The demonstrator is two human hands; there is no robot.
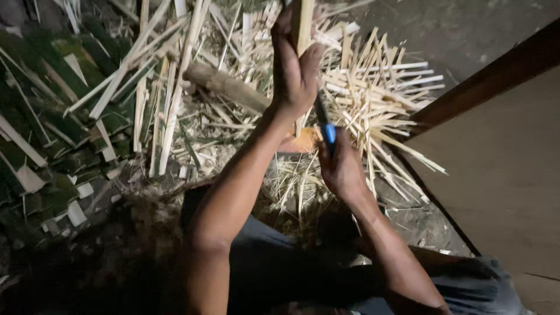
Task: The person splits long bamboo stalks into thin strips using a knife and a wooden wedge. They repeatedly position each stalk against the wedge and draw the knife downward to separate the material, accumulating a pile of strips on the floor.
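Left hand grips upright bamboo piece; right hand holds blue-handled knife against it.

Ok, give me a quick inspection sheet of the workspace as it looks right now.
Surface: dirt floor, littered with shavings.
Job's things: upright bamboo strip; knife with blue handle.
Clutter: pale split strips piled right; green bamboo slats left; a log behind.
Grippers: left hand grips the bamboo strip; right hand holds the knife against it.
Cables: nothing seen.
Surroundings: brown wooden beam at right; dim light.
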